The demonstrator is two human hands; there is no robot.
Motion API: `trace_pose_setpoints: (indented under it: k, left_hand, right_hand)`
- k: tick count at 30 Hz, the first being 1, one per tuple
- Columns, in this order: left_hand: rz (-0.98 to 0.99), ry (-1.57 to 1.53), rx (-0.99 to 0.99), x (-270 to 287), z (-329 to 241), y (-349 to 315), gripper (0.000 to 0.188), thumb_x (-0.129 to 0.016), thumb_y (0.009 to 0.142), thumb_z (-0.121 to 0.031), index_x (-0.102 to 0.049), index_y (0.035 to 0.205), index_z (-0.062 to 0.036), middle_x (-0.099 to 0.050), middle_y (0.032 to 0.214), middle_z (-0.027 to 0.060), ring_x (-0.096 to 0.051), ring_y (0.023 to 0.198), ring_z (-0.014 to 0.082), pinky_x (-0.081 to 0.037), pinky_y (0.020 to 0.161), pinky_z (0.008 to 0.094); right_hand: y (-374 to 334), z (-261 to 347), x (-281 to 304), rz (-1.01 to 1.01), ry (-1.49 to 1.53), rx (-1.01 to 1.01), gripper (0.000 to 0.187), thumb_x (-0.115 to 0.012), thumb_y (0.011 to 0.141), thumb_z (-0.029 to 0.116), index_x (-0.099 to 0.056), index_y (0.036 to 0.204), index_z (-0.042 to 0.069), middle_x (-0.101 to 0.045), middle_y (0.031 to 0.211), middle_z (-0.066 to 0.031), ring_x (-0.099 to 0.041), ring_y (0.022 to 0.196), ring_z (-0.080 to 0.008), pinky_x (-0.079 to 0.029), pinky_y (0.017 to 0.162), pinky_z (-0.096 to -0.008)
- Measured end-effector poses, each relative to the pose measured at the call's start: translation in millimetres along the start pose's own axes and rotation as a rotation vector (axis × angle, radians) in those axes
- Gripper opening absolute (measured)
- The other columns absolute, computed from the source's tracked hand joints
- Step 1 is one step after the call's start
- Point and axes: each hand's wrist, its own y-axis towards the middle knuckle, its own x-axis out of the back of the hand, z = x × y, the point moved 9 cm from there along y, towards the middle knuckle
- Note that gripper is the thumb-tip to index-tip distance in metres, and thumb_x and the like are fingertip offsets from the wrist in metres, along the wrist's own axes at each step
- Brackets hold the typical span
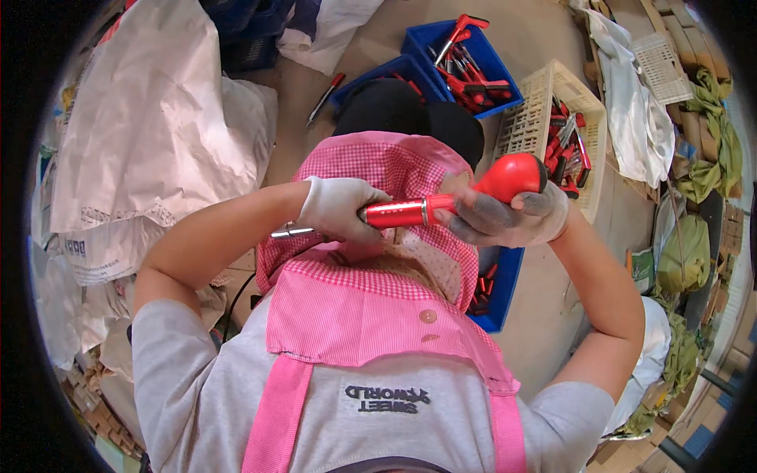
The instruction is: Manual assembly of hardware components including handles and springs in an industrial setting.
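Across my lap lies a red tubular tool with a rounded red bulb handle that ends in black. My left hand, in a white glove, is closed round the tube's left end, where a thin metal rod sticks out. On the right, my right hand, in a glove with grey-coated fingers, grips the tool where tube and bulb meet. Its fingers curl up from below. Under the tool is a pink checked apron over my lap.
Blue bins and a cream plastic crate in front hold several similar red tools. Another blue bin stands right of my lap. One red-handled tool lies on the floor. A large white sack stands at left.
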Motion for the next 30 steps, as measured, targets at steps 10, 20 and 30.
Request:
trace_pose_setpoints:
  k: [10,20,30]
  left_hand:
    - [-0.213,0.377,-0.105,28.5,-26.7,-10.6,0.03,-0.069,0.073,-0.017,-0.058,0.098,-0.0058,-0.062,0.077,0.0135,-0.06,0.071,0.0228,-0.047,0.067,0.0329]
    - [-0.338,0.873,0.004,46.4,-53.1,-29.0,0.022,-0.06,0.077,-0.019,-0.057,0.097,-0.0101,-0.062,0.076,0.0131,-0.063,0.073,0.0324,-0.049,0.065,0.0421]
    - [-1.383,-0.632,-1.143,132.3,-78.8,-93.3,0.054,-0.062,0.074,-0.002,-0.043,0.125,-0.0047,-0.052,0.116,0.0124,-0.051,0.106,0.0272,-0.04,0.093,0.0361]
  right_hand:
    - [16.4,-17.5,-5.8,0.056,0.501,-0.28,0.026,-0.063,0.065,0.016,-0.057,0.09,0.02,-0.058,0.077,0.002,-0.056,0.077,-0.0128,-0.045,0.079,-0.0294]
    - [-39.5,28.0,-78.1,0.352,1.99,-1.556,0.03,-0.061,0.082,0.034,-0.06,0.1,0.01,-0.053,0.069,-0.0013,-0.054,0.063,-0.0179,-0.045,0.059,-0.0304]
    - [-42.0,9.2,-86.4,-0.608,1.733,-1.888,0.048,-0.071,0.075,0.032,-0.054,0.109,0.003,-0.058,0.079,-0.0065,-0.056,0.068,-0.0179,-0.048,0.067,-0.0337]
